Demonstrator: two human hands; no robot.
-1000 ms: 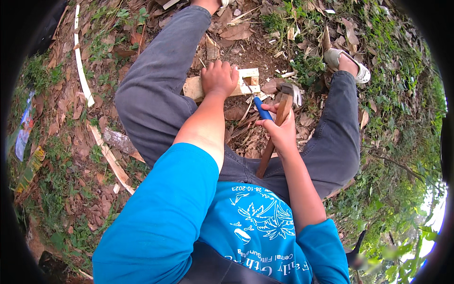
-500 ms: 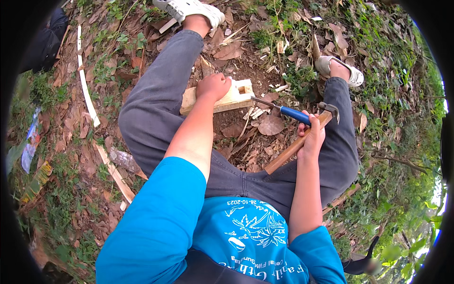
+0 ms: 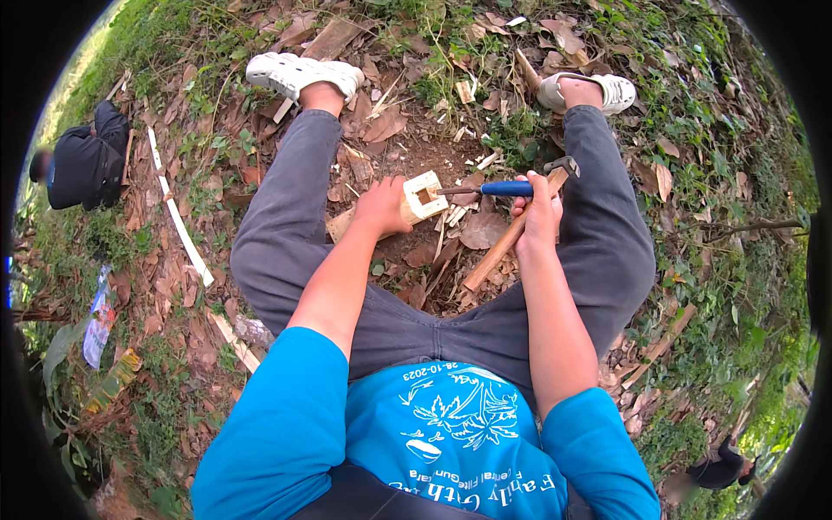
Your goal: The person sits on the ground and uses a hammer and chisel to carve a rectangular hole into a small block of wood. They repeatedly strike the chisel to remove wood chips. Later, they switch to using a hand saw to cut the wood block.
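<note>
Now chisel (image 3: 485, 189) lies level, tip toward block (image 3: 422, 198).

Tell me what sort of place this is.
Outdoors, likely a rough garden or woodland edge: bare soil strewn with dry leaves and wood chips, with grass around. The person sits on the ground.

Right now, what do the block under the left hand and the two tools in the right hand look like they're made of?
The block: pale bare wood, unfinished, with a square hole cut in it. The chisel: thin grey blade, probably steel, and a smooth blue handle, likely plastic. The hammer: plain brown wooden handle, dark head that looks like metal. The right hand grips both tools; the left hand holds the block.
</note>
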